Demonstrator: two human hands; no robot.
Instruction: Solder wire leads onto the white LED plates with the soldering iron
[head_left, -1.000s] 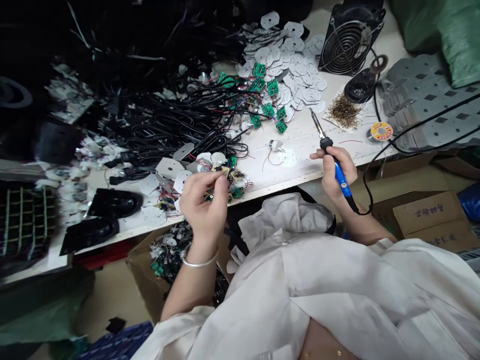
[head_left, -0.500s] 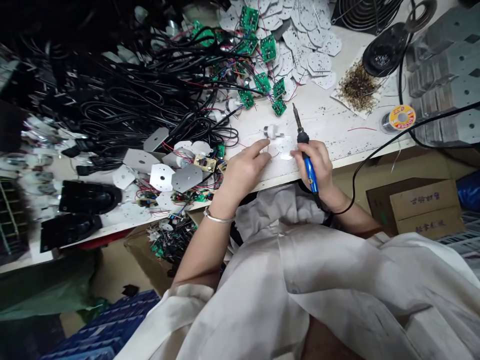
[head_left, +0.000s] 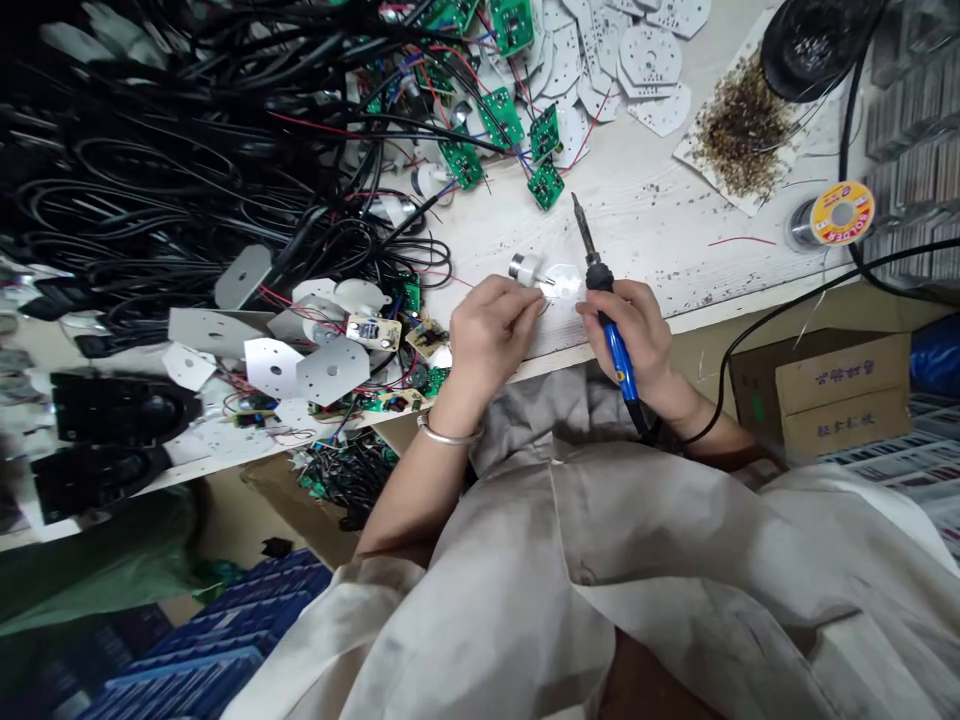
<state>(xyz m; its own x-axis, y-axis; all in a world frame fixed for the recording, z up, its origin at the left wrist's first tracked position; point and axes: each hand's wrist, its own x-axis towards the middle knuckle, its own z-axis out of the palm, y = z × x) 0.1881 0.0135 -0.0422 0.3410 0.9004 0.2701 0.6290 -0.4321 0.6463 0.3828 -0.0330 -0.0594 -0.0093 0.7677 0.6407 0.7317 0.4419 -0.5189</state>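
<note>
small motor (head_left: 526, 267) against left hand (head_left: 487, 335)

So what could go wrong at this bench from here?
The soldering iron in the right hand sits very close to the left hand, at a small motor, so a slip could burn fingers if it's hot. Its tip also points toward loose green circuit boards, which it might damage.

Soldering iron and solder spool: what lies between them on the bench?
Head view: a short red wire lies on the bench between the soldering iron and solder spool.
</note>
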